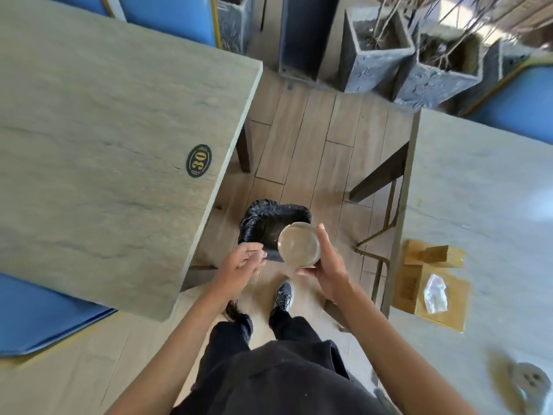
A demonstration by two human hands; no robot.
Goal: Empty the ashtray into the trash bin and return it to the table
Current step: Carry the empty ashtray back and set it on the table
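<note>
Right hand (pixel 326 265) has its grip clamped on the glass ashtray (pixel 299 244) (above the trash bin (pixel 263 223)); left hand (pixel 239 265) loosely apart, empty; bench (pixel 104 130) plaque (pixel 199 160) mid-left reads "30".

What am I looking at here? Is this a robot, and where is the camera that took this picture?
No robot: a person wears one wide-angle camera on the head, looking down, so you see their own arms, dark trousers and a shoe. The right hand holds a round glass ashtray over a small trash bin lined with a black bag, which stands on the wooden floor between two tables. The ashtray looks empty, though the picture is soft. The left hand is beside the ashtray, fingers loosely curled, holding nothing that I can make out. The left table carries an oval plate with the number 30. The right table holds a cardboard box with a clear plastic wrapper on it.
</note>
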